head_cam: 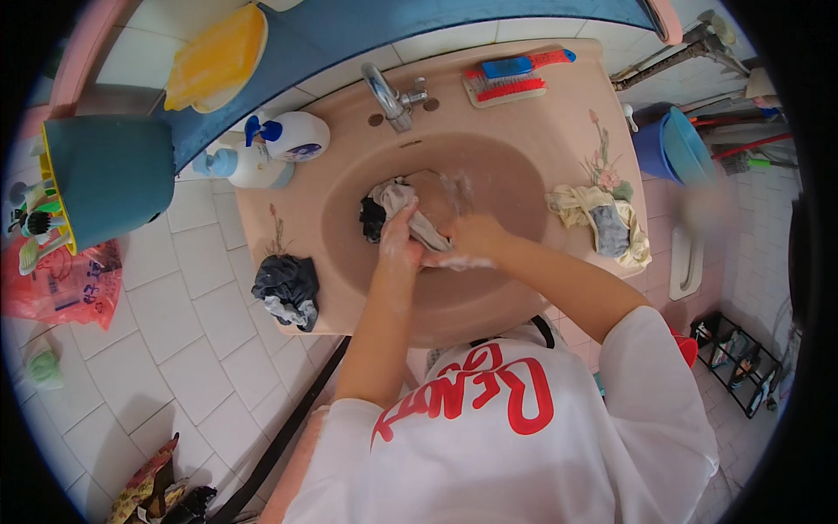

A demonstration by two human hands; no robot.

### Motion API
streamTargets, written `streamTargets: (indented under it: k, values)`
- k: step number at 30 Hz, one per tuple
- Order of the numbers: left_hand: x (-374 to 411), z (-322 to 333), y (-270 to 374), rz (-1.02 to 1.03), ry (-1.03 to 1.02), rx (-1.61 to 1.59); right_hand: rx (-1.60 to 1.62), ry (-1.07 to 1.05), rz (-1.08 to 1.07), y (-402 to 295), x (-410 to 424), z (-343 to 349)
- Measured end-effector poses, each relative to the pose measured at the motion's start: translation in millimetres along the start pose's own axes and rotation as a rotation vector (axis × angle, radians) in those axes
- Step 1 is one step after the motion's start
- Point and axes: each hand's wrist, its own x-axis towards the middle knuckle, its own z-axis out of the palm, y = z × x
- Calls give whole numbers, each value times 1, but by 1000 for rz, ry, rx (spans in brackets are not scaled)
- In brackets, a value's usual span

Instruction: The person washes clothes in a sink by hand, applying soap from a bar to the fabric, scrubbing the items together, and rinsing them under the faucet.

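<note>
Over the pink sink basin (484, 164), both my hands are wet with suds. My left hand (400, 242) grips a light grey wet cloth (393, 196), its thumb on top. My right hand (468, 239) is at the cloth's lower end, blurred; its fingers are partly hidden, so its hold cannot be made out. A black cloth (373, 219) lies in the basin just left of the grey one. On the left rim sits a crumpled dark grey cloth (286, 288) with a lighter part. A cream cloth with a grey patch (609, 229) lies on the right rim.
A chrome faucet (391, 101) stands behind the basin. Two pump bottles (301, 136) are at the back left, brushes (504, 82) at the back right. A blue-green bin of brushes (108, 180) is at far left. Basins (681, 144) hang at right; a black wire rack (736, 363) is lower right.
</note>
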Motion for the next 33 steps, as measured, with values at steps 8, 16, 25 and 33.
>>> streamTargets:
  k: [8, 16, 25, 33]
  values:
    - [55, -48, -25, -281, -668, -342, 137, 674, -797, -42, -14, 41]
    - [-5, 6, -34, -283, -419, -320, 609, 731, -48, 6, 41, 35]
    - [-9, -8, -36, -274, -368, -379, 215, 836, -229, -13, 27, 39]
    - [1, -29, -35, -239, -449, -364, 157, 943, -249, 3, 49, 61]
